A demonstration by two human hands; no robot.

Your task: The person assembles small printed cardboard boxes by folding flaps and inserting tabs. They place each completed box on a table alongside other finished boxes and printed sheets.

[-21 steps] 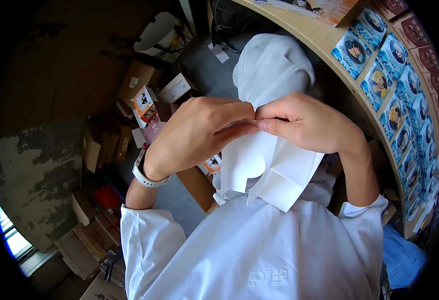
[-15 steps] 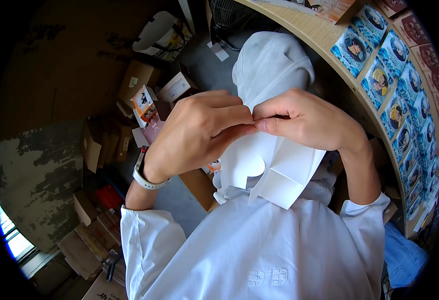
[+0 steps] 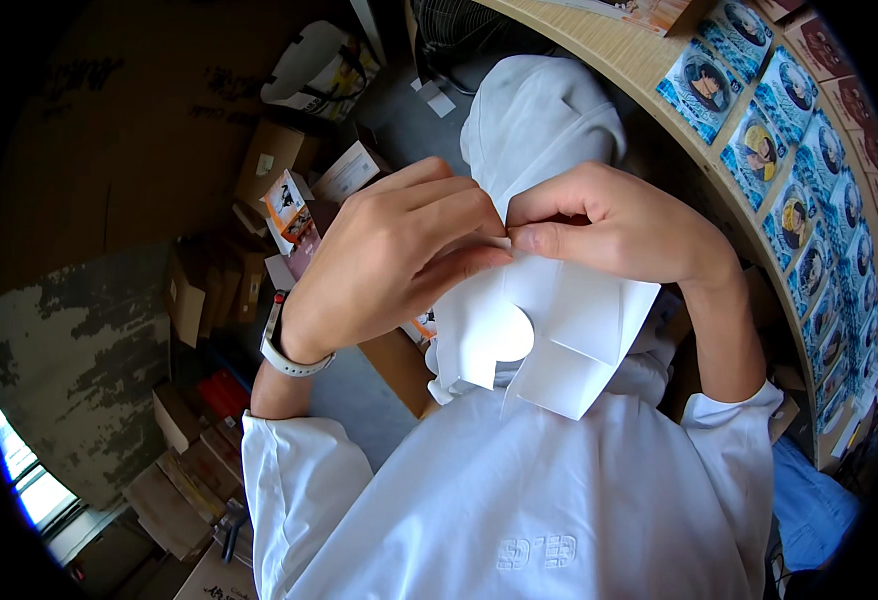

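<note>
Wide fisheye view, unevenly lit. At the grip, the left hand (image 3: 384, 250) and right hand (image 3: 624, 230) are sharp, with dark shadow inside their curled fingers. Just below it, the white card (image 3: 479, 330) is bright, its detail nearly washed out; the white shirt (image 3: 459, 490), nearer the viewer, shows soft fold shading. Far below and left, the window (image 3: 44, 490) glares, overexposed and blue-fringed. Upper left, the brown panel (image 3: 109, 180) lies dim. Right of the grip, the table edge (image 3: 609, 52) bows toward a black rim.
</note>
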